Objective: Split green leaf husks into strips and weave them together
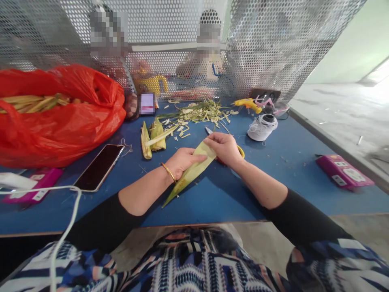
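Observation:
Between my two hands, over the blue table, stretches a pale green corn husk, its pointed tip slanting down to the left. My left hand is closed on its middle, thumb lying on top. The wide far end is pinched in the fingers of my right hand. Scissors with yellow handles lie partly hidden under my right hand, and a blade tip shows behind it. Just beyond my left hand rest folded husk pieces with a pale strip across them.
A red plastic bag of husks fills the left, near a phone. Trimmed scraps lie at the back. White thread spool, yellow glue gun and purple box are on the right. Perforated metal screen stands behind; people beyond.

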Demonstrator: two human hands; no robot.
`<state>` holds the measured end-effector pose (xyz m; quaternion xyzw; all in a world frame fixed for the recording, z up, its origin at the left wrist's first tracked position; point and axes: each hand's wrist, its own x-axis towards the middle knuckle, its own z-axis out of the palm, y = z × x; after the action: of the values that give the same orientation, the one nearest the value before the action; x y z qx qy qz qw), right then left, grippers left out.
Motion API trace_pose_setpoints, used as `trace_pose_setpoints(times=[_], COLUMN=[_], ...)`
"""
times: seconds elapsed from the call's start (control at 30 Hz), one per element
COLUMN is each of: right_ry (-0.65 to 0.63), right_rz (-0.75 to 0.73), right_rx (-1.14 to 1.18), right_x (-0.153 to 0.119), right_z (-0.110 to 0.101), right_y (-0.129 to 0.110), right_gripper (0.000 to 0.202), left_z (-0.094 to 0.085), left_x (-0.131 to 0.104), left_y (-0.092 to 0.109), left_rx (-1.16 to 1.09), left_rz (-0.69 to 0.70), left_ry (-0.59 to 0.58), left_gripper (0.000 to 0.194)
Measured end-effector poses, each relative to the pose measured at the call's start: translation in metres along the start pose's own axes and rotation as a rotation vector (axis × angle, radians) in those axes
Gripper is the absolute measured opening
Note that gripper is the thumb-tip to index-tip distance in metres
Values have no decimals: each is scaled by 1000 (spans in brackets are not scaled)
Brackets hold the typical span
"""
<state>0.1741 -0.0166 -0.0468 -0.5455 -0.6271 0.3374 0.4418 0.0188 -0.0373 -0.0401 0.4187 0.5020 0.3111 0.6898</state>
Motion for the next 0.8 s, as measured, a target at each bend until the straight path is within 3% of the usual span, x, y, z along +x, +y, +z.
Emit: trace_pose_setpoints(times=[0.2, 0.3, 0.4, 0.53, 0.7, 0.8], right_ry=[77, 62, -79, -309, -328, -270], right_rz=[-81, -45, 8, 34, 79, 105], right_rx=[-381, -612, -917, -1234, -1311, -1200], right_x=[2, 4, 4, 0, 3, 9], right_z=[-5, -17, -30, -37, -36, -40], right_y=[-7, -14, -18, -18, -13, -10], right_gripper=[26, 31, 28, 40, 37, 38], left_z=[1, -5, -15, -25, -32, -37], left_x=[-2, 4, 10, 14, 11, 10], left_y=[7, 10, 14, 21, 31, 37], left_rx=[109, 81, 31, -34, -49, -38], left_rz=[44, 82, 120, 134, 147, 137], left_ry=[85, 103, 115, 110, 161, 202], left_gripper=[9, 8, 14, 13, 10, 7])
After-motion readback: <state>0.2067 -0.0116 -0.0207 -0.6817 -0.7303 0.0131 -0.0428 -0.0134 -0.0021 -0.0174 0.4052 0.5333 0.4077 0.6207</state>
